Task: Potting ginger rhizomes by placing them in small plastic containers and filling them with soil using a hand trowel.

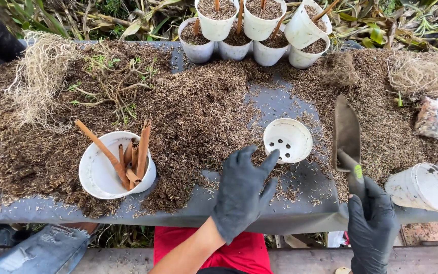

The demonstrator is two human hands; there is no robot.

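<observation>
Potting step, as I read it: right hand (pixel 372 228) has its fingers closed round the handle of a trowel (pixel 347 137), blade lying flat on the surface (pixel 259 215). Left hand (pixel 243 190) is empty, fingers spread loose, tips just short of the small empty white pot (pixel 288 140) sitting upright among the loose husk mix (pixel 198 111). Next move needs the left hand to steady that pot, then the trowel to scoop mix

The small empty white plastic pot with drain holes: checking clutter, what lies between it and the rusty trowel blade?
In the head view, only scattered brown husk bits on grey table separate pot and trowel blade.
</observation>
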